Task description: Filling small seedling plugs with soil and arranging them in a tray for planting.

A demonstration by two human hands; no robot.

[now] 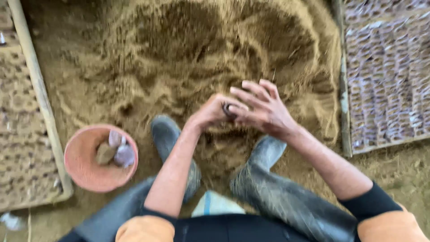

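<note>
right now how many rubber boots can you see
2. The left boot stands in the sandy heap below the left hand; the right boot is under the right hand. Both are partly hidden by the arms.

View count: one only, head camera, so nothing shared with a second view.
Position: worn on head, above both hands.
Direction: faced steeply down, over own arms and rubber boots (166,134), toward heap of brown fibre (210,58).
Nearness: close; left hand (212,112) and right hand (262,107) near middle of frame, slightly blurred.
Left edge: pink bowl (83,172) and part of tray (27,134).
Right edge: part of second tray (389,76).
Bottom edge: own sleeves and knees.
</note>
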